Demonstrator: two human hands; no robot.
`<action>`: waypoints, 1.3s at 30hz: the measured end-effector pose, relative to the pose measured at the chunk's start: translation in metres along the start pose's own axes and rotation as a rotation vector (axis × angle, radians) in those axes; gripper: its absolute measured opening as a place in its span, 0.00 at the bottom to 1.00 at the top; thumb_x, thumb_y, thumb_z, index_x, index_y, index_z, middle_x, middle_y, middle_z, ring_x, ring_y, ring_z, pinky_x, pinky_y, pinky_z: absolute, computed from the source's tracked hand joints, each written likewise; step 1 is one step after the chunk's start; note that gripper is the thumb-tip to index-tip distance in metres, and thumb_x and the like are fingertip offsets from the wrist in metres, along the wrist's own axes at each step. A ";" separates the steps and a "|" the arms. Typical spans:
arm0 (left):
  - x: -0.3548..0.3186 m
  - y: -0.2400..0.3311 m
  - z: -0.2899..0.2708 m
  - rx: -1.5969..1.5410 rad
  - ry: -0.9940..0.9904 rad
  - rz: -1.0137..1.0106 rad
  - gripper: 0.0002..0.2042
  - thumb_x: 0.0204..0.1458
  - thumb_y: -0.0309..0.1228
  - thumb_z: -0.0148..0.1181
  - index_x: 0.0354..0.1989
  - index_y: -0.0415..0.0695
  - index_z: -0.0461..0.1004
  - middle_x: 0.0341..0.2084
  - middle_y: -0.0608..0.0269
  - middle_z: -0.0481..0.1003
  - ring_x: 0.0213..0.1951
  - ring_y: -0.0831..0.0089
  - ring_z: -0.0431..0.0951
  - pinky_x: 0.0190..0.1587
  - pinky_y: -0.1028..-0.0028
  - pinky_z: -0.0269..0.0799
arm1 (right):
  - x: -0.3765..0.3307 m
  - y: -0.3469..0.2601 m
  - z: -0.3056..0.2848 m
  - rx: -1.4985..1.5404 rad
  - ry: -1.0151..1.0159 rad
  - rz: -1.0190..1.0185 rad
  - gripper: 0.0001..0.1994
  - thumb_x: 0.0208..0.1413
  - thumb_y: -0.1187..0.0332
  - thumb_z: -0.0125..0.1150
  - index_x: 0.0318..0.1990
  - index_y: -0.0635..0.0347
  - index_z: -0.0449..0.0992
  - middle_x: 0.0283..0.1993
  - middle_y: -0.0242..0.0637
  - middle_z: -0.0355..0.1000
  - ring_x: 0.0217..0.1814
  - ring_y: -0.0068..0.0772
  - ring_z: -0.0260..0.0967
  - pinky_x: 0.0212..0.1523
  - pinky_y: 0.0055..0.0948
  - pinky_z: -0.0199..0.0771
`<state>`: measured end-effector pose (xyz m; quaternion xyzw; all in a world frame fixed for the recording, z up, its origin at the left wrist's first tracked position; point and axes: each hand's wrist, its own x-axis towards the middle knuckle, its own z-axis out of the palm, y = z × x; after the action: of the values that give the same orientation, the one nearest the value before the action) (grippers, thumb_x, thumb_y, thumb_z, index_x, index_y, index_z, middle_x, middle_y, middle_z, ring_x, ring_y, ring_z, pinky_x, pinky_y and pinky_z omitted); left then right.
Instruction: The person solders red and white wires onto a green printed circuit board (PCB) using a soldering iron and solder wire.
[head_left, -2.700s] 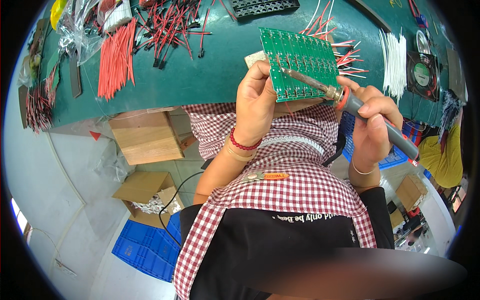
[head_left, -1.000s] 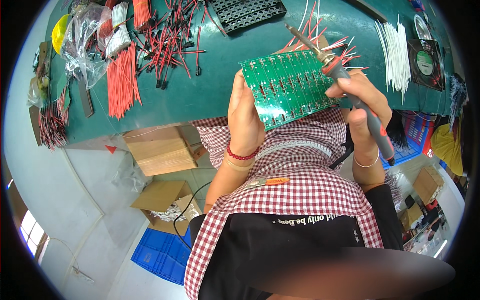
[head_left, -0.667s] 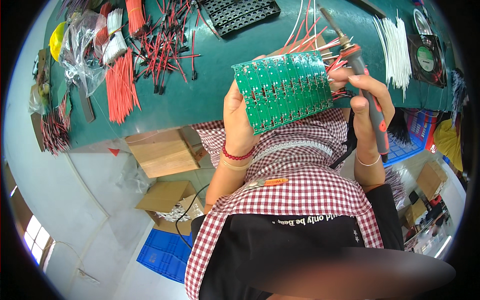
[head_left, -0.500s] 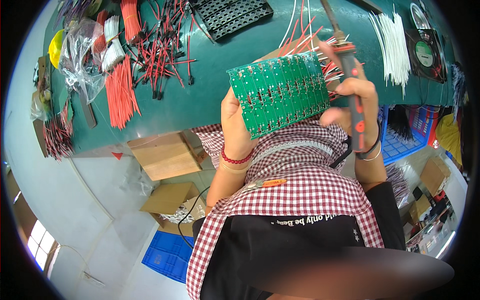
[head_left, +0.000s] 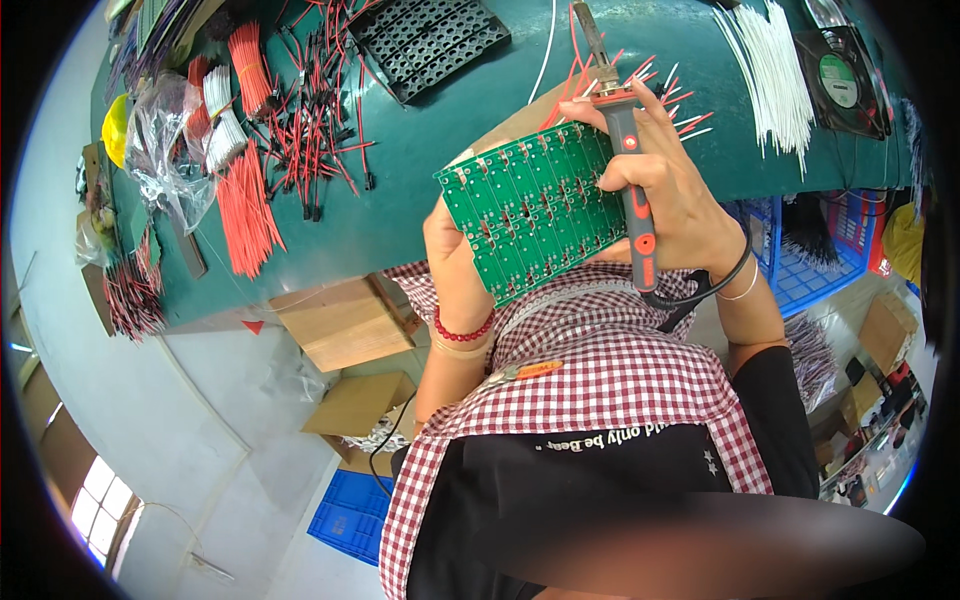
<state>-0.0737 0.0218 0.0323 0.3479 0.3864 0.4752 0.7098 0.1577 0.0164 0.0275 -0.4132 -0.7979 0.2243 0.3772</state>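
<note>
A green circuit board panel (head_left: 535,215) is tilted in front of me over the table's near edge. My left hand (head_left: 458,260) grips its left edge, with the fingers hidden behind the panel. In my right hand (head_left: 665,185) is a grey and red soldering iron (head_left: 632,185), its metal end pointing up and away from me. Fingers of that hand also lie against the board's right edge. Red and white wires (head_left: 660,100) stick out beyond the board's far right side. A dark cord runs from the iron's lower end past my right wrist.
Bundles of red wires (head_left: 248,215) and black-tipped leads (head_left: 320,130) lie at the left, beside a clear plastic bag (head_left: 165,150). A black perforated tray (head_left: 430,45) sits at the back. White wires (head_left: 770,75) and a black fan (head_left: 842,85) are at the right.
The soldering iron and my right hand have shifted left, and the fingers now meet the board's right edge. The board has moved slightly left and nearer in the picture.
</note>
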 end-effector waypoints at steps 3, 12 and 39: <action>0.028 0.020 0.006 0.454 0.016 0.074 0.21 0.55 0.19 0.55 0.59 0.34 0.68 0.40 0.61 0.76 0.40 0.78 0.74 0.45 0.80 0.70 | -0.004 -0.003 -0.004 0.028 0.024 -0.022 0.38 0.33 0.51 0.78 0.49 0.55 0.62 0.46 0.38 0.68 0.58 0.60 0.64 0.71 0.67 0.39; 0.200 0.036 0.015 1.612 -0.353 0.844 0.06 0.52 0.31 0.60 0.34 0.44 0.80 0.32 0.61 0.78 0.39 0.59 0.75 0.43 0.63 0.68 | -0.011 -0.005 -0.001 0.292 0.178 0.033 0.37 0.29 0.51 0.81 0.44 0.48 0.62 0.67 0.53 0.62 0.70 0.64 0.54 0.70 0.63 0.42; 0.122 0.057 0.020 0.230 -0.250 -0.098 0.04 0.60 0.24 0.54 0.42 0.38 0.71 0.29 0.64 0.76 0.28 0.81 0.75 0.29 0.84 0.69 | -0.002 0.008 -0.008 0.210 0.294 -0.033 0.40 0.28 0.53 0.82 0.47 0.49 0.59 0.66 0.59 0.61 0.67 0.66 0.58 0.66 0.59 0.53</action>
<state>-0.0488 0.1523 0.0639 0.4641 0.3633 0.3457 0.7301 0.1681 0.0196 0.0265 -0.3867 -0.7130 0.2375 0.5345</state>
